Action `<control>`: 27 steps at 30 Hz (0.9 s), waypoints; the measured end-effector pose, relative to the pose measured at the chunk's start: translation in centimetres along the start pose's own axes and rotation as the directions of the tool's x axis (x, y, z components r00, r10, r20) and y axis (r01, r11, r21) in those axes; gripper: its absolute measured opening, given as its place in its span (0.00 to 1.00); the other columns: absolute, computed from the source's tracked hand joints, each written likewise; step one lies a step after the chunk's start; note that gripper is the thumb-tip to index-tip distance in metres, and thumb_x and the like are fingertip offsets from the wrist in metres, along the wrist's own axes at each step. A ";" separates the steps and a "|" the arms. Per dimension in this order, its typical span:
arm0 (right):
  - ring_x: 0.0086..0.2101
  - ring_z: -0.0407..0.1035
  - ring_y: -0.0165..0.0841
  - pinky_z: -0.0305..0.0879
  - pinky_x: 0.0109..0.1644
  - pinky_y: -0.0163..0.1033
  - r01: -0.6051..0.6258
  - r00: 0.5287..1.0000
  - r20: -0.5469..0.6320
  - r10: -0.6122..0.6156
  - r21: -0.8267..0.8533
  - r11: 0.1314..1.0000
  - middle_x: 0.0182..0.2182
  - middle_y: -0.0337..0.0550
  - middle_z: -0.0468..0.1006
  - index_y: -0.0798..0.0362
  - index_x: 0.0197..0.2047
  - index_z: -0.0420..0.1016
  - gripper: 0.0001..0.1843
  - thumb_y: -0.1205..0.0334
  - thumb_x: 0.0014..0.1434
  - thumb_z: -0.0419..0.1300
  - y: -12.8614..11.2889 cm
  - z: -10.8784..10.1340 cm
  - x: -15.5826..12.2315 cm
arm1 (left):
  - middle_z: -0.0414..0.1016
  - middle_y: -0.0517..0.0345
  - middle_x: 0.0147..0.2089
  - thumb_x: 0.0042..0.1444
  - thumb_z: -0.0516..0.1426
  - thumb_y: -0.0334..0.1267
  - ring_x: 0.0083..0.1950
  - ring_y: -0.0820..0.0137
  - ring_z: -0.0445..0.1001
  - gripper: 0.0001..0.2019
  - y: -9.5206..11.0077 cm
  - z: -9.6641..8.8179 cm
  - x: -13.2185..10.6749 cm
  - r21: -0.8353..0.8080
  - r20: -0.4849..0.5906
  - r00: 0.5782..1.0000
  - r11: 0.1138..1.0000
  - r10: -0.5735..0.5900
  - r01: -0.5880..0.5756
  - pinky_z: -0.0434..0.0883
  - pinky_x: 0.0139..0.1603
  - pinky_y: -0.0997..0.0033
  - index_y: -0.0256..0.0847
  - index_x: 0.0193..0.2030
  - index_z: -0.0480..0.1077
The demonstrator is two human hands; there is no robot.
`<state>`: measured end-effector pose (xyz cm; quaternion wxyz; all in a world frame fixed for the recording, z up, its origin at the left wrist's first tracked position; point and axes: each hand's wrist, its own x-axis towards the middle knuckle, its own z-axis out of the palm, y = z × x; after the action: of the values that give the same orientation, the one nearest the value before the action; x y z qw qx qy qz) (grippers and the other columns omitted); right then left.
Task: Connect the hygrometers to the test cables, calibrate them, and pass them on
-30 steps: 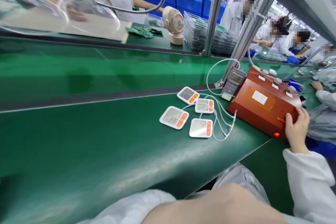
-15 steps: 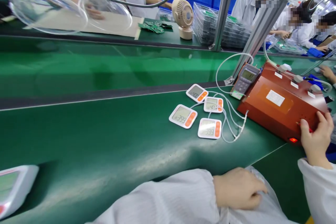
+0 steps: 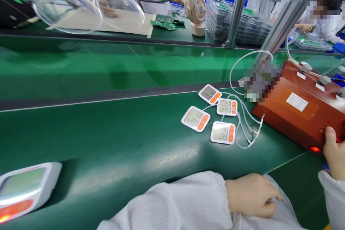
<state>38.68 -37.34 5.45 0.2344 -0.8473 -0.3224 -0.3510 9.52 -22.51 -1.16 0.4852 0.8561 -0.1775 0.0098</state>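
My right hand (image 3: 335, 154) is at the front right end of an orange-red box (image 3: 285, 122), its thumb against the box beside a small red part. The frame's edge cuts off most of its fingers. A red light (image 3: 315, 149) glows on the box's front. My left hand (image 3: 253, 194) rests on my white coat, fingers curled in and nothing visible in them. Several white and orange blood pressure monitors (image 3: 196, 119) lie face up on the green bench, with digits on their screens. Thin white tubes (image 3: 249, 143) join them to the box.
A larger-looking monitor (image 3: 29, 183) lies near left. Behind the box stands a blurred-out device (image 3: 260, 81) by a metal post (image 3: 238, 10). Across the green strip are a beige fan (image 3: 195, 7), circuit boards (image 3: 167, 24) and stacked clear trays (image 3: 221, 21). Other people sit beyond.
The view has swung left, so everything sits further right. The monitors' screens now show an upper number above the lower one. My right hand's fingers have mostly left the frame.
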 end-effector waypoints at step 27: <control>0.66 0.58 0.57 0.60 0.67 0.68 -0.069 0.998 -0.013 0.069 0.011 0.998 0.69 0.48 0.62 0.39 0.71 0.63 0.29 0.51 0.69 0.52 -1.5 -0.1 -0.4 | 0.82 0.53 0.41 0.62 0.58 0.40 0.41 0.63 0.80 0.16 0.4 -0.4 0.4 0.138 0.075 0.997 0.990 -0.004 -0.006 0.75 0.42 0.70 0.36 0.53 0.77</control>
<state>37.30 -36.54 5.44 0.2531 -0.8543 -0.2932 -0.3465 9.86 -22.49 -0.60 0.4177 0.8874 -0.1949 -0.0096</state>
